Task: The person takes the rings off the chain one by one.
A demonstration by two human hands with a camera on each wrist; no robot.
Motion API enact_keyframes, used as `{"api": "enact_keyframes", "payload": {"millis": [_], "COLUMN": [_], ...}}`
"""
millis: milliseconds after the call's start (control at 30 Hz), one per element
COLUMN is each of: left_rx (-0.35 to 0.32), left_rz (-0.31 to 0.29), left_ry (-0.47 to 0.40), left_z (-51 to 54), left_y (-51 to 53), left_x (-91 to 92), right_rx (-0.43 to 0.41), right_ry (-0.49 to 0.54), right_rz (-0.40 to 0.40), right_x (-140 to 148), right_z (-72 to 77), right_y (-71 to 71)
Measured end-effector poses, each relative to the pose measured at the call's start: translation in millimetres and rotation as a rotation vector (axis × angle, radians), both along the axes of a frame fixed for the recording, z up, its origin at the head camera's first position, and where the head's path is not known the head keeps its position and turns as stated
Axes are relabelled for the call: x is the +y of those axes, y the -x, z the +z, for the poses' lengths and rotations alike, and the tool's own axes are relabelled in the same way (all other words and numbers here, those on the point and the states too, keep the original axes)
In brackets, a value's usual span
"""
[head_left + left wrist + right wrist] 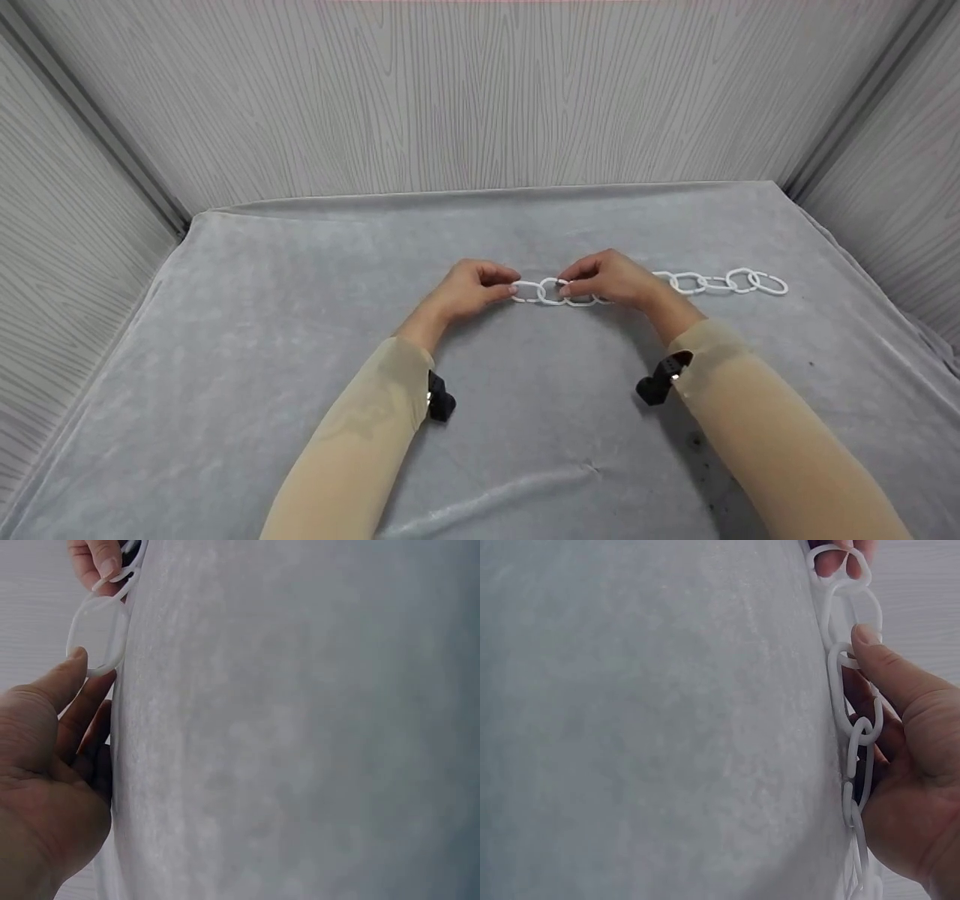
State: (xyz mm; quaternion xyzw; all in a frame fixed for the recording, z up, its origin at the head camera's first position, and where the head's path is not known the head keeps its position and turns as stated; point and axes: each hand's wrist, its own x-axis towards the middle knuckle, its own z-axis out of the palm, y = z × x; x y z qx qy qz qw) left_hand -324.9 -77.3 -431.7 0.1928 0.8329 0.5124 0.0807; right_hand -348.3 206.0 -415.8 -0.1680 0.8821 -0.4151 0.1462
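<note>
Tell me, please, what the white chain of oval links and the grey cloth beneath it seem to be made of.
White chain: probably smooth, satin plastic, judging by its even colour and soft sheen. Grey cloth: seemingly velvety fabric, given its mottled nap and creases.

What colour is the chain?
White. The chain shows best in the head view.

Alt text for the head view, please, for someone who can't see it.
A left hand pinches one end of a white link chain; the right hand pinches it nearby. The chain stretches rightward across a grey cloth.
</note>
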Motion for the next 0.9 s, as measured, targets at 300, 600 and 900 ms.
{"api": "enact_keyframes", "payload": {"millis": [300, 600, 900], "left_rx": [0.008, 0.017, 0.043], "left_rz": [-0.002, 0.041, 0.097], "left_ry": [0.023, 0.050, 0.002], "left_z": [-1.4, 6.3, 14.9], "left_y": [0.1, 1.7, -3.1], "left_x": [3.5, 3.6, 2.7], "right_rx": [-0.028, 0.022, 0.120], "right_ry": [0.014, -0.007, 0.017], "right_rz": [-0.004, -0.027, -0.006], "right_x": [0, 0, -6], "right_z": [9.5, 2.4, 12.5], "right_y": [-10.2, 1.1, -1.1]}}
